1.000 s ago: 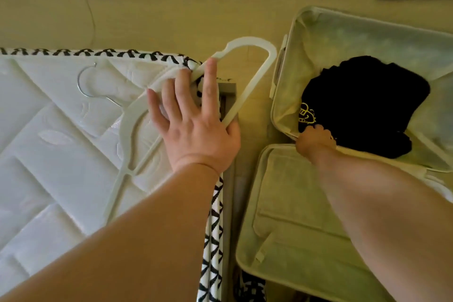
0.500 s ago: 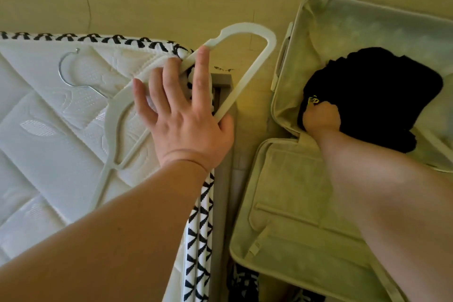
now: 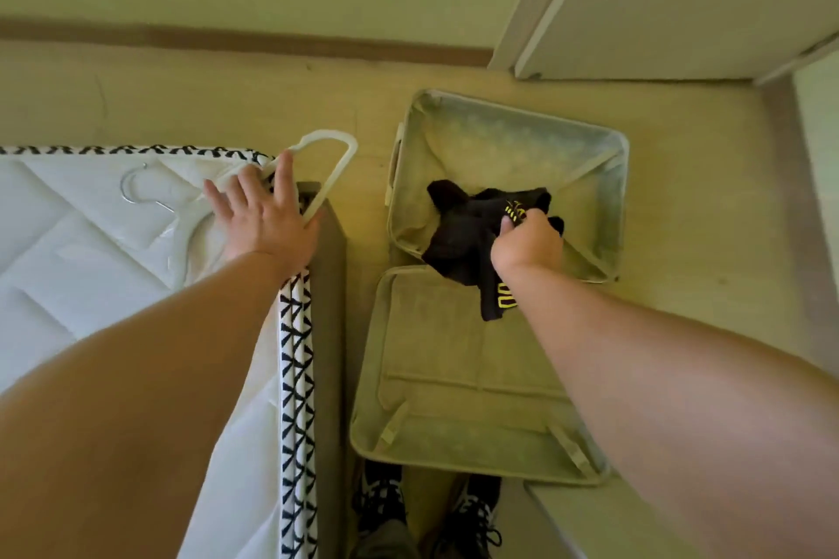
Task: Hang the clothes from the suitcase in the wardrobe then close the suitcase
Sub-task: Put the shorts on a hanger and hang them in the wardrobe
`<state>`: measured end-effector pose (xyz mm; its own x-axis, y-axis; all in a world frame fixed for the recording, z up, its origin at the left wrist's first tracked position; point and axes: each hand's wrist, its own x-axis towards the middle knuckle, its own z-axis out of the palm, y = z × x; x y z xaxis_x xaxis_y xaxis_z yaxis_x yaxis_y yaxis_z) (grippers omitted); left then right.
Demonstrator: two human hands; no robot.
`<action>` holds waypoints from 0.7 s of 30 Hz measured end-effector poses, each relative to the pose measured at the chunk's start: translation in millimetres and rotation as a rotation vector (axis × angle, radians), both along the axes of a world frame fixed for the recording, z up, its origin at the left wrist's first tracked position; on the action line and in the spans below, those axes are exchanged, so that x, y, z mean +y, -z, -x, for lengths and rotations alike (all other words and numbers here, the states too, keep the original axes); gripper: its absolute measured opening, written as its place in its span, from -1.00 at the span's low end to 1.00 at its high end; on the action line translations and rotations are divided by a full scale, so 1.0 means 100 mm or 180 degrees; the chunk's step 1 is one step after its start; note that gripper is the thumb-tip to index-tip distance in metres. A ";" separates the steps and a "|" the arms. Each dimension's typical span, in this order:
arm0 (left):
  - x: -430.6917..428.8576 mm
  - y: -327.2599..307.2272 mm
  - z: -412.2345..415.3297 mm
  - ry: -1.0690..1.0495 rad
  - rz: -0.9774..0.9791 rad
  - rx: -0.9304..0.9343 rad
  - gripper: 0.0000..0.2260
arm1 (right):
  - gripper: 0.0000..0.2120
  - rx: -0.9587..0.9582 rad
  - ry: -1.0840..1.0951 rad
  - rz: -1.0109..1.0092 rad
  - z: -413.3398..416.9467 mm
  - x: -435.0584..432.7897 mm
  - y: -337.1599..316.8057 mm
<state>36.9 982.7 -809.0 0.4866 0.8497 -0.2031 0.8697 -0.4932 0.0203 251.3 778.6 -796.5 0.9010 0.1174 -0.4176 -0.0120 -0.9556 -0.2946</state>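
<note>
Bedside floor: right hand [image 3: 529, 241] grips shirt [image 3: 458, 231] over suitcase [image 3: 454, 377]; left hand [image 3: 268, 222], fingers spread, pins hanger [image 3: 329, 133]. Best lift the shirt fully clear first.

Suitcase [image 3: 454, 377] lining: pale cloth, matt, slightly fuzzy, w/ flat cloth straps. Garment [image 3: 458, 231] inside it: soft black cloth, matt, creased, yellow print. Left of suitcase: bed frame [image 3: 333, 309] grey-brown, matt, material unclear; mattress [image 3: 68, 263] white quilted cloth w/ faint sheen, edge tape [image 3: 297, 354] woven blk/wht. Hanger [image 3: 338, 163] on mattress corner: white plastic, smooth, matt; its hook [image 3: 122, 188] shiny metal. Floor [image 3: 204, 95] round suitcase smooth, low gloss. Wardrobe door [image 3: 681, 0] beyond suitcase: smooth matt panel.
</note>
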 end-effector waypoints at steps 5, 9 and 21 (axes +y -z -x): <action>-0.17 -1.40 0.11 0.0303 0.0148 -0.0112 -0.15 | -0.61 0.0113 0.0433 -0.0344 0.11 -0.18 -1.57; -0.53 -2.48 0.12 -0.0515 0.1098 -0.0650 -0.22 | -0.57 0.0362 0.0768 -0.0958 0.33 -0.22 -2.73; -1.25 -5.57 -0.12 -0.0330 0.4132 -0.2784 -0.72 | -0.62 0.0786 0.1305 -0.2860 0.52 -0.70 -5.70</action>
<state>48.7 858.1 -251.6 0.7929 0.3610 -0.4909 0.3891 0.3199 0.8639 199.4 708.2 -226.5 0.8428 0.1809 -0.5069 -0.4465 -0.2907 -0.8462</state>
